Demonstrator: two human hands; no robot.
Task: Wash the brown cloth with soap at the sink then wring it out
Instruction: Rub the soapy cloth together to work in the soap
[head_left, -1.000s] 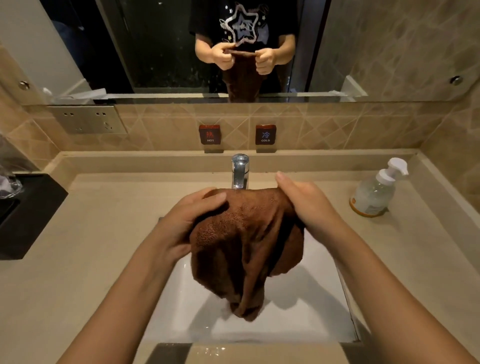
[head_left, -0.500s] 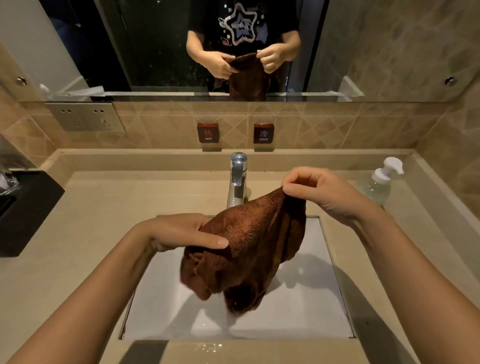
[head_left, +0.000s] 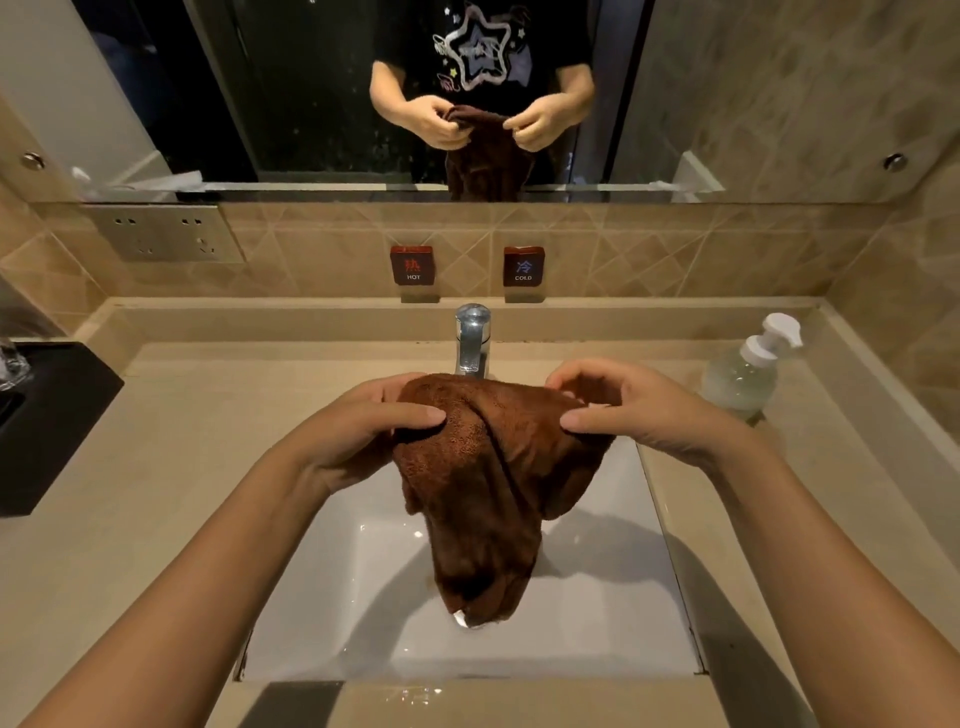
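The brown cloth (head_left: 483, 483) hangs in folds over the white sink (head_left: 597, 623), its lower end with a small white tag close to the basin floor. My left hand (head_left: 358, 431) grips the cloth's upper left edge, thumb on the near side. My right hand (head_left: 639, 410) pinches the upper right edge between thumb and fingers. Both hands hold the top edge level, just in front of the chrome tap (head_left: 472, 338). No water runs from the tap. A clear soap pump bottle (head_left: 748, 369) stands on the counter to the right, apart from my hands.
The beige counter (head_left: 171, 447) surrounds the sink. A black tray (head_left: 47, 421) lies at the left edge with a glass on it. HOT (head_left: 413, 266) and COLD (head_left: 523, 267) signs sit on the tiled wall. A mirror (head_left: 311, 88) above reflects my hands and cloth.
My left hand rose and my right hand came down, so both now hold the cloth's top edge level. The cloth hangs longer and straighter into the sink.
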